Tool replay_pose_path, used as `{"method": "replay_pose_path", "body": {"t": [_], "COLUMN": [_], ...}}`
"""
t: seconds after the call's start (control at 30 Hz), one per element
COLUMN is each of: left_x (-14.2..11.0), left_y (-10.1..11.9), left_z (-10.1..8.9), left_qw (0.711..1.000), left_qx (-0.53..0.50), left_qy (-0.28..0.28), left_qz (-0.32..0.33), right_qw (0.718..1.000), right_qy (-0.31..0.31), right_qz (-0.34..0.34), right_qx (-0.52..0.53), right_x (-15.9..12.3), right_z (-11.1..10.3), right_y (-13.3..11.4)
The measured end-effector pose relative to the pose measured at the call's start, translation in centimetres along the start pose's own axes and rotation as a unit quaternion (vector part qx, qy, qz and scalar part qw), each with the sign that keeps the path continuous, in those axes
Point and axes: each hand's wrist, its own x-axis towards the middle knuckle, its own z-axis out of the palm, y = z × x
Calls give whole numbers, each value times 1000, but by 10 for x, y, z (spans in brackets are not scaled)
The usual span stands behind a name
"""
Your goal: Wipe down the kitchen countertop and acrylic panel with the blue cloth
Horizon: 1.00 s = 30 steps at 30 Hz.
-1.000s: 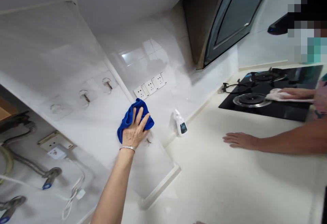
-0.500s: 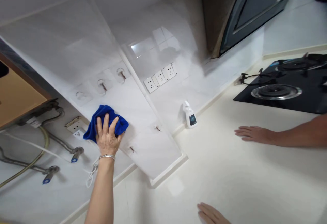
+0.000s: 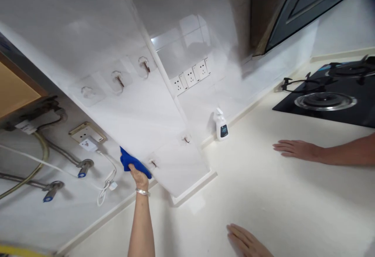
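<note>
Basically, the left arm (image 3: 142,225) is extended from the bottom of the view, nearly straight, with a silver bracelet (image 3: 142,191) worn at the wrist. The blue cloth (image 3: 131,161) is gripped in the left hand (image 3: 139,177) and held along the lower-left edge of the white panel (image 3: 117,108), just beside a small hook (image 3: 154,164). The hand is turned edge-on, leaning a bit left; most fingers are hidden, so their exact placement cannot be told. The right hand (image 3: 249,243), partly cut off by the frame, is laid on the pale counter (image 3: 249,194), fingers straight and close together, nothing held. Farther right, a co-worker's hand (image 3: 299,149) is rested flat on the same counter, near the black cooktop (image 3: 287,110). A white spray bottle (image 3: 222,126) is stood upright by the wall, below the sockets (image 3: 190,77). A white plug (image 3: 88,144) is seated left of the cloth.
</note>
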Motion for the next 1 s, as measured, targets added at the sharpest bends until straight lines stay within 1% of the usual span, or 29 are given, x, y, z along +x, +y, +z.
{"method": "replay_pose_path", "body": {"t": [0.1, 0.2, 0.3, 0.4, 0.5, 0.6, 0.63, 0.7, 0.73, 0.77, 0.8, 0.83, 0.87, 0.9, 0.93, 0.97, 1.0], "left_x": [-40, -93, -145, -185, -207, -224, -230, -243, -249, -254, -256, -258, -258, -256, -254, -250, -247], "left_y": [-51, -91, -115, -125, -124, -116, -112, -101, -94, -87, -80, -71, -63, -54, -45, -36, -28], "left_z": [1, 5, 9, 8, 6, 2, 0, -4, -6, -8, -9, -9, -9, -8, -7, -5, -2], "left_qw": [994, 981, 967, 958, 954, 950, 946, 931, 913, 885, 851, 816, 790, 777, 781, 798, 827], "left_qx": [16, 21, 30, 43, 40, 9, -8, -53, -93, -140, -189, -232, -264, -283, -287, -285, -275], "left_qy": [-22, -46, -61, -54, -26, -6, -11, -50, -79, -105, -124, -134, -136, -132, -130, -132, -130], "left_qz": [-106, -186, -244, -279, -295, -313, -324, -357, -390, -431, -475, -512, -537, -547, -539, -515, -472], "right_qw": [999, 996, 994, 994, 994, 993, 992, 991, 990, 989, 987, 986, 985, 983, 982, 980, 979], "right_qy": [-31, -77, -96, -96, -99, -97, -95, -96, -100, -107, -115, -122, -128, -132, -135, -136, -135], "right_qz": [-1, 12, 34, 44, 55, 69, 73, 82, 86, 90, 93, 98, 103, 109, 116, 124, 132], "right_qx": [-31, -35, -27, -15, 1, 25, 36, 52, 57, 58, 58, 59, 61, 64, 69, 75, 84], "right_x": [-2, 1, 3, 1, -1, -1, -1, 0, 1, 2, 3, 3, 4, 4, 4, 4, 4], "right_z": [0, -4, -7, -5, -2, 0, 0, 0, 0, 0, 0, -1, -1, -1, -1, 0, 0], "right_y": [0, -3, -6, -6, -4, -3, -3, -3, -3, -3, -3, -4, -4, -4, -4, -5, -5]}}
